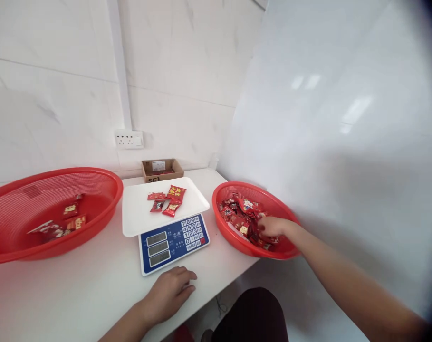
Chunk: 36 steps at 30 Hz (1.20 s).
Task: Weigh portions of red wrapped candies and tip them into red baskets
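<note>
My left hand (171, 290) rests on the white table in front of the scale, holding nothing, with its thumb apart from the loosely bent fingers. My right hand (273, 227) reaches into the right red basket (233, 241), its fingers down among small red snack packets (239, 221); the fingertips are partly hidden, so I cannot tell whether they grip one. Between the hands stands a digital scale (175, 242) with a blue keypad panel. On its white weighing tray (139, 213) several red packets (175, 192) lie in a loose group.
A larger red basket (109, 209) at the left holds several packets at its bottom. Behind the scale, an open cardboard box (163, 170) stands near the wall. A wall socket (129, 139) is above it. A white panel (330, 142) rises along the right side.
</note>
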Each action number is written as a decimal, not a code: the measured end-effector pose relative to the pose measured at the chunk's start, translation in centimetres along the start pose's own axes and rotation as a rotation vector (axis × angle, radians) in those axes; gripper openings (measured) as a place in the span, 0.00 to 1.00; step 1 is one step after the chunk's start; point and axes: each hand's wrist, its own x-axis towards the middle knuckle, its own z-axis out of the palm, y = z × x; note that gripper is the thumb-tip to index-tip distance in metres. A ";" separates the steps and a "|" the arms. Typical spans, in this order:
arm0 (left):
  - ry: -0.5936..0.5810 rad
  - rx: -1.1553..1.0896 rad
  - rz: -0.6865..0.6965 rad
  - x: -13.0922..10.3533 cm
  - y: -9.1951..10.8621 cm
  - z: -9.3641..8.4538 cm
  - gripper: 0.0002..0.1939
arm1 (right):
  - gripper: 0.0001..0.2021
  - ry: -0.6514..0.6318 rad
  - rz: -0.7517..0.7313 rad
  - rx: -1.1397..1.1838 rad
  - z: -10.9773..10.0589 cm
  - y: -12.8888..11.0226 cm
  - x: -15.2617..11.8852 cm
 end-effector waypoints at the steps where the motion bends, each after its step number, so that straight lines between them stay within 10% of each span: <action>1: -0.001 -0.006 0.001 0.0 -0.1 0.1 0.12 | 0.11 -0.021 0.019 -0.043 0.5 0.7 -0.3; 8: -0.005 -0.024 -0.027 0.1 0.0 -0.2 0.11 | 0.15 -0.078 0.026 -0.243 2.9 1.5 0.0; 22: -0.009 -0.032 -0.020 0.1 -0.2 -0.2 0.12 | 0.09 0.156 -0.040 0.010 -0.9 0.1 1.1; 27: 0.005 0.018 0.001 -0.2 0.2 -0.2 0.12 | 0.04 0.322 -0.131 0.485 -0.9 -5.1 0.9; 36: 0.009 0.108 0.017 -0.3 0.5 -0.5 0.11 | 0.08 0.170 -0.308 0.784 5.3 -17.5 3.3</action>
